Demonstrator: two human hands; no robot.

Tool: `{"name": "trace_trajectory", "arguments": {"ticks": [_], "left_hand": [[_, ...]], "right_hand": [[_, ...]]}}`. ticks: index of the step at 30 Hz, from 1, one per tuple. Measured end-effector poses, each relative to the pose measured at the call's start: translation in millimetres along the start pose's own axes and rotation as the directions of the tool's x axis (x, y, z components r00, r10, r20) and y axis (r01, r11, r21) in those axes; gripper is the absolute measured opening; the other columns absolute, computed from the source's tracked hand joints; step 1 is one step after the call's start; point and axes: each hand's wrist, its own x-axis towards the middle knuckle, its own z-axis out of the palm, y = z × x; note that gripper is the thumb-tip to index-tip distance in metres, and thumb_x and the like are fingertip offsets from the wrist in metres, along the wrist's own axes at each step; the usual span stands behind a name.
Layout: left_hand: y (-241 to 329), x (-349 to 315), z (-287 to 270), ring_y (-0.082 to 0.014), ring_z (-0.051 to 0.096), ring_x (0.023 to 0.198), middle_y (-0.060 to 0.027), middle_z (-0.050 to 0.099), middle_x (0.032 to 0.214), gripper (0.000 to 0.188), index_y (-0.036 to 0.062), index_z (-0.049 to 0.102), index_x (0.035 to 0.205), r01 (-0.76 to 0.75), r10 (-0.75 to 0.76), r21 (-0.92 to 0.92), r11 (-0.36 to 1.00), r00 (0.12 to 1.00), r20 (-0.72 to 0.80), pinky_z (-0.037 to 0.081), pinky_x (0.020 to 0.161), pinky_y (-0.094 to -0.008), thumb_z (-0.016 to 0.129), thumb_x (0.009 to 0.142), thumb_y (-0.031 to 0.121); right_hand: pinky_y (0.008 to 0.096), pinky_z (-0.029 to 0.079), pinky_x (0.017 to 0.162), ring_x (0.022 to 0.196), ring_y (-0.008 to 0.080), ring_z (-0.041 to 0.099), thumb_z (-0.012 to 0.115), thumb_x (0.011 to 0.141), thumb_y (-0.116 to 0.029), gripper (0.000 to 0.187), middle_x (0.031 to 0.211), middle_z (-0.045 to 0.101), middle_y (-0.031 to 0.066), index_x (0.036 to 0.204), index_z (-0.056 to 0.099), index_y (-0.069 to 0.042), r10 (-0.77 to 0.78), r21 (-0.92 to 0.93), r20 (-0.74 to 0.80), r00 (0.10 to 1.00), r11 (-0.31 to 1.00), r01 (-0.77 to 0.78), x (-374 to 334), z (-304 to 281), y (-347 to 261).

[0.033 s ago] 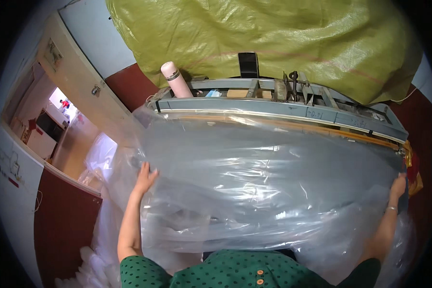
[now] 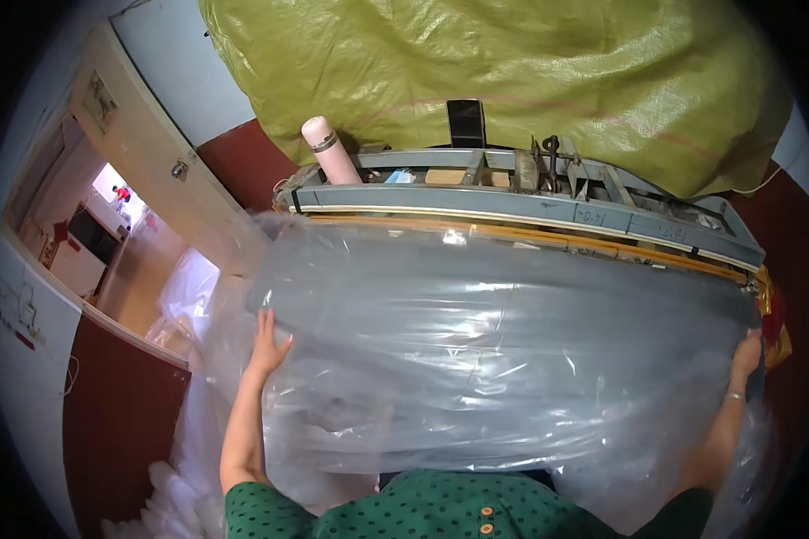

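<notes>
A wide sheet of clear plastic film (image 2: 476, 332) lies in front of me over a grey surface, with shiny creases across its middle. My left hand (image 2: 270, 345) rests at the film's left side, thumb and fingers spread apart. Out at the far right edge, my right hand (image 2: 746, 354) has its fingers closed on the border of the film. Just past the sheet's far edge runs an orange strip (image 2: 512, 232), along the front of a long grey metal frame (image 2: 476, 198). The film's near edge hangs close to my body.
A pink flask (image 2: 331, 154) leans on the frame at the left. Behind stands a large yellow-green tarp-covered pile (image 2: 530, 63). To the left is a door (image 2: 166, 153) beside an opening into another room. Loose clear plastic (image 2: 184, 467) bunches at the lower left.
The film's far edge has drawn nearer to me, baring more of the orange strip. My left hand has shifted slightly left and nearer; the right has hardly moved.
</notes>
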Motion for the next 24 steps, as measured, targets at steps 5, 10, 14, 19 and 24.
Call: {"name": "trace_trajectory", "arguments": {"ticks": [5, 10, 14, 19, 24], "left_hand": [[-5, -45, -22, -0.0341, 0.048, 0.112, -0.0246, 0.051, 0.115, 0.065, 0.0009, 0.051, 0.118, 0.149, -0.278, 0.291, 0.945, 0.836, 0.473, 0.038, 0.093, -0.0391, 0.051, 0.080, 0.053], [155, 4, -72, -0.0356, 0.058, 0.073, -0.0192, 0.061, 0.074, 0.037, -0.0002, 0.062, 0.090, -0.036, 0.120, -0.228, 0.973, 0.922, 0.367, 0.045, 0.070, -0.0415, 0.055, 0.083, 0.036], [228, 40, -57, -0.0308, 0.054, 0.099, -0.0186, 0.057, 0.106, 0.035, 0.0011, 0.057, 0.106, -0.545, 0.549, -0.318, 0.776, 0.832, -0.084, 0.043, 0.082, -0.0379, 0.058, 0.082, 0.027], [222, 43, 1, -0.0310, 0.021, 0.132, -0.0116, 0.027, 0.142, 0.060, 0.0076, 0.035, 0.133, -0.592, 0.604, -0.185, 0.784, 0.797, 0.010, 0.020, 0.104, -0.0470, 0.054, 0.084, 0.036], [196, -15, 0, -0.0292, 0.020, 0.133, -0.0097, 0.028, 0.142, 0.063, 0.0088, 0.035, 0.133, -0.488, 0.492, -0.067, 0.870, 0.869, 0.063, 0.016, 0.102, -0.0551, 0.051, 0.084, 0.044]], "right_hand": [[0.0472, 0.041, 0.072, 0.092, 0.0405, 0.054, 0.035, 0.093, -0.021, 0.024, 0.098, 0.059, 0.0218, 0.098, 0.047, -0.001, 0.003, -0.052, 0.010, 1.000, 0.999, -0.003, -22, -21, -33], [0.0479, 0.042, 0.069, 0.087, 0.0411, 0.055, 0.035, 0.093, -0.021, 0.022, 0.092, 0.059, 0.0220, 0.096, 0.047, -0.002, -0.101, -0.107, -0.148, 0.984, 0.991, 0.085, -14, -15, -1], [0.0486, 0.041, 0.073, 0.089, 0.0413, 0.053, 0.038, 0.092, -0.023, 0.024, 0.096, 0.056, 0.0234, 0.095, 0.048, -0.001, 0.028, -0.089, -0.033, 0.999, 0.996, -0.031, -26, -40, -49], [0.0482, 0.041, 0.072, 0.088, 0.0415, 0.053, 0.040, 0.091, -0.022, 0.023, 0.094, 0.056, 0.0236, 0.094, 0.048, 0.000, 0.075, -0.049, -0.031, 0.997, 0.996, -0.077, -25, -35, -44], [0.0468, 0.041, 0.072, 0.090, 0.0406, 0.054, 0.037, 0.093, -0.024, 0.026, 0.095, 0.058, 0.0216, 0.096, 0.049, -0.001, -0.022, -0.075, -0.053, 0.998, 0.997, 0.018, -23, -28, -26]]}}
